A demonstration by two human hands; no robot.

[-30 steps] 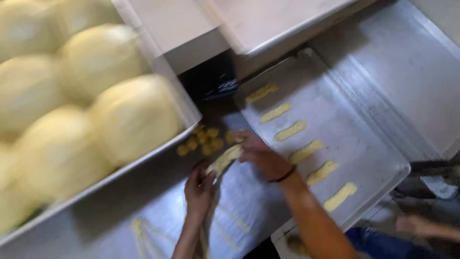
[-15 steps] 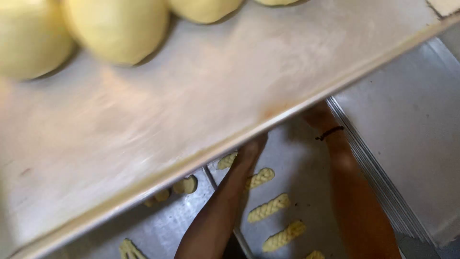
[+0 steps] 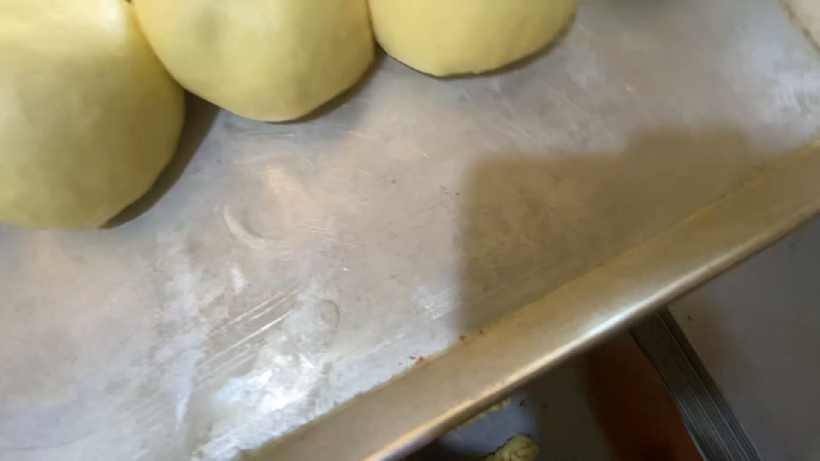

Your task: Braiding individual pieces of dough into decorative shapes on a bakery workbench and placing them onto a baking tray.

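A large metal tray (image 3: 367, 256), dusted with flour, fills nearly the whole view, very close to the camera. Three big round pale-yellow dough balls sit along its top: one at the left (image 3: 77, 119), one in the middle (image 3: 256, 51), one at the right (image 3: 470, 30). The tray's raised rim (image 3: 564, 316) runs diagonally across the lower right. Below that rim a strip of my forearm (image 3: 628, 393) shows. Both my hands are hidden behind the tray. A small yellow shaped dough piece (image 3: 512, 448) peeks out at the bottom edge.
Under the rim, at the lower right, are the ribbed edge of a lower baking tray (image 3: 696, 401) and a grey steel surface (image 3: 769, 324). A shadow lies over the right half of the big tray.
The view has closed in on the tray of dough balls, which now covers almost everything. My hands and the rows of shaped dough pieces below have dropped out of sight behind it.
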